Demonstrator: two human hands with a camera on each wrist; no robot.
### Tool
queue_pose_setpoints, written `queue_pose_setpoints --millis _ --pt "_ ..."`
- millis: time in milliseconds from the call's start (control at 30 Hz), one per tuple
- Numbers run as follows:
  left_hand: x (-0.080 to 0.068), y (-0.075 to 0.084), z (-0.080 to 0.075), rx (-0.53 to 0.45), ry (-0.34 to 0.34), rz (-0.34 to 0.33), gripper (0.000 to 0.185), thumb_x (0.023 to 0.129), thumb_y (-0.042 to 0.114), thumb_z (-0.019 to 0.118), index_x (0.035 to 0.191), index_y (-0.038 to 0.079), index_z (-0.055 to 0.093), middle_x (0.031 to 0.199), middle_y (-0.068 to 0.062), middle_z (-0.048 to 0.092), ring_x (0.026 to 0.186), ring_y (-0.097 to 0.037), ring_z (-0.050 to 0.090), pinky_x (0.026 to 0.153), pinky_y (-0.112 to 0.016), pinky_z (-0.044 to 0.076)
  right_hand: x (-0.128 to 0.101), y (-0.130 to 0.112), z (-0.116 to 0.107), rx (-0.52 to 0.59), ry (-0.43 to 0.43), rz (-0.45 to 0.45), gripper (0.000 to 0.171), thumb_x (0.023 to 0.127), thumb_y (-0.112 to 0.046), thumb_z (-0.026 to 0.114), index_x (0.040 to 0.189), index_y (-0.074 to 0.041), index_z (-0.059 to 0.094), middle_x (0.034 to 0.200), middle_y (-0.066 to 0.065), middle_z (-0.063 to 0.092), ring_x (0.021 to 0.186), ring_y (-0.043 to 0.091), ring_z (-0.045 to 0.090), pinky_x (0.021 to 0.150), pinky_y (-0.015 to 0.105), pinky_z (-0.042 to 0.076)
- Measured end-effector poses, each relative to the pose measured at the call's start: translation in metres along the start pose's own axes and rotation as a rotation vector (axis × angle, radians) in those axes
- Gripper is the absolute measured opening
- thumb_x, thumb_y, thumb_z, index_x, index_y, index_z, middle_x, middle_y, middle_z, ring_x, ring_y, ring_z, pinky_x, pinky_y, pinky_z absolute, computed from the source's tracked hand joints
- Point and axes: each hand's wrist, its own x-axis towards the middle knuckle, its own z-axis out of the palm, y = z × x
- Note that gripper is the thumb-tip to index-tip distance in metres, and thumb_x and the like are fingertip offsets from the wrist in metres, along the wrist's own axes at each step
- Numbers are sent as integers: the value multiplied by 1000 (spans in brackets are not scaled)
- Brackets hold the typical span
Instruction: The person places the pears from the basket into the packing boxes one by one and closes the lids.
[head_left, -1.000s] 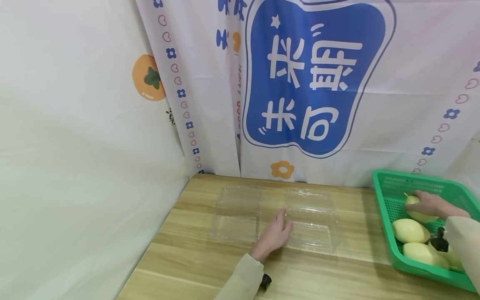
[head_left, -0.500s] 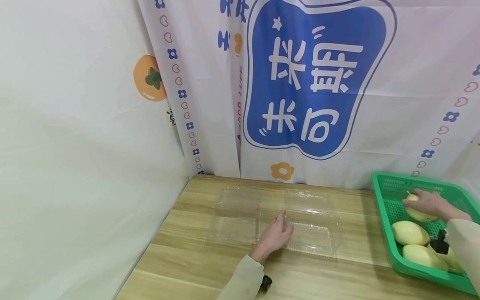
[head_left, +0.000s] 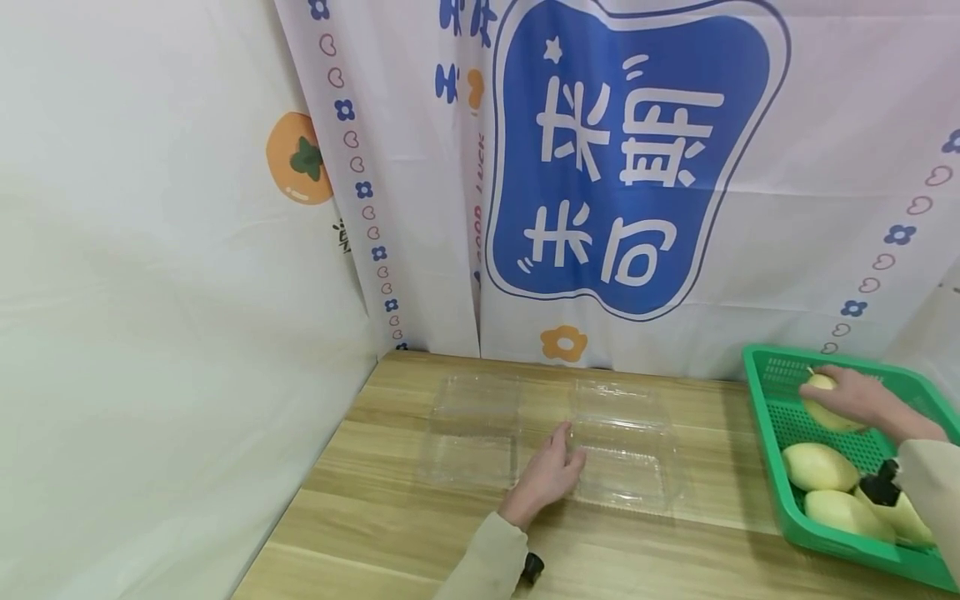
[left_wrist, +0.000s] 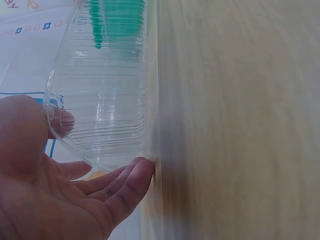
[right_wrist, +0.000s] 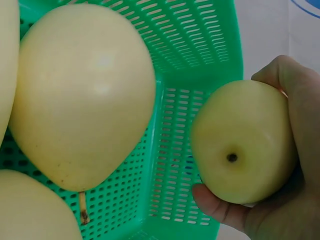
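Here the right hand (head_left: 851,398) curls its fingers and thumb round a pear (right_wrist: 243,142), held just above the basket (head_left: 772,417) at the counter's right edge; in the right wrist view the fruit's blossom end faces the camera and the palm wraps its far side. The left hand (head_left: 551,471) lies relaxed and open, fingers nearly straight, touching the near edge of the open clamshell (head_left: 622,454) out in the middle of the counter (head_left: 375,517), gripping nothing.

The pear looks firm, smooth and fairly heavy for its size, so a full wrap round its widest part seems the safest hold; its skin probably bruises if squeezed or dropped. The clamshell is thin clear plastic, likely light, springy and prone to skid, which a steadying hand on its rim would counter.

Three more pears (head_left: 820,467) lie in the basket. A printed curtain (head_left: 630,167) hangs behind.
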Motion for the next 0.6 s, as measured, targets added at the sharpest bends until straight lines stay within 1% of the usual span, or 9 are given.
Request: queue_pose_setpoints --millis 133,200,267,433,467,533,600 --pt "2 -1 3 15 11 20 60 104 44 36 154 12 27 152 -16 41 136 -34 46 111 -50 39 -3 -8 -3 25 18 -2 79 100 -48 43 139 18 25 106 44 51 74 30 58 53 40 51" --pt "3 -1 4 20 23 37 58 105 43 33 153 10 28 151 -17 43 136 -34 46 110 -50 40 -4 -12 -5 19 33 -10 78 100 -47 43 139 18 26 106 43 52 73 29 58 53 39 50" --pt "3 -1 5 25 29 40 58 105 42 32 153 10 29 151 -16 43 136 -34 46 110 -49 40 -4 -15 -7 13 44 -18 77 99 -46 44 139 18 27 107 43 52 73 30 58 53 39 49" --pt "4 -2 5 32 35 40 56 105 38 34 153 11 28 151 -15 43 135 -33 47 109 -49 41 -5 -24 -12 -40 84 -58 76 99 -45 46 137 19 31 114 46 51 82 40 60 59 40 45" --pt "4 -2 5 34 35 43 55 105 37 34 154 12 28 151 -15 44 133 -32 49 108 -49 42 -5 -26 -13 -40 89 -63 75 99 -45 46 137 19 31 117 47 50 83 40 60 59 40 46" --pt "3 -2 5 40 35 48 55 105 35 36 154 12 28 150 -14 45 129 -30 52 107 -48 43 -6 -29 -16 -30 100 -74 75 99 -44 47 138 18 31 116 46 51 81 38 60 58 39 45" --pt "4 -2 6 50 38 55 55 104 34 38 153 12 28 149 -14 46 128 -28 53 106 -47 44 -7 -34 -18 -26 118 -87 74 99 -43 47 138 18 31 118 46 50 83 40 60 59 38 44"
